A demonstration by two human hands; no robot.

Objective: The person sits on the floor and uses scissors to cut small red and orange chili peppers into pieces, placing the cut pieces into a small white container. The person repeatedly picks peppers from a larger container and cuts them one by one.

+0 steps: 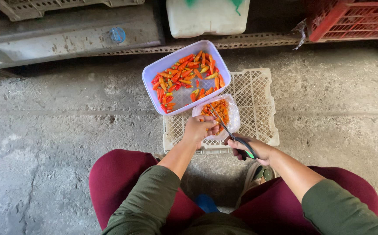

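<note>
Right hand (254,149) grips scissors (230,130) (blades over the bag (232,114)); left hand (199,129) pinches its rim.

This looks like a back area of a market or a rough food-preparation yard, not a home kitchen. The floor (58,130) is bare, cracked concrete. An upturned pale plastic crate (258,109) serves as a work surface, and a red crate (354,19), a grey crate (45,6) and a white jerrycan (206,17) stand along a rusty perforated metal rail (258,41).
</note>
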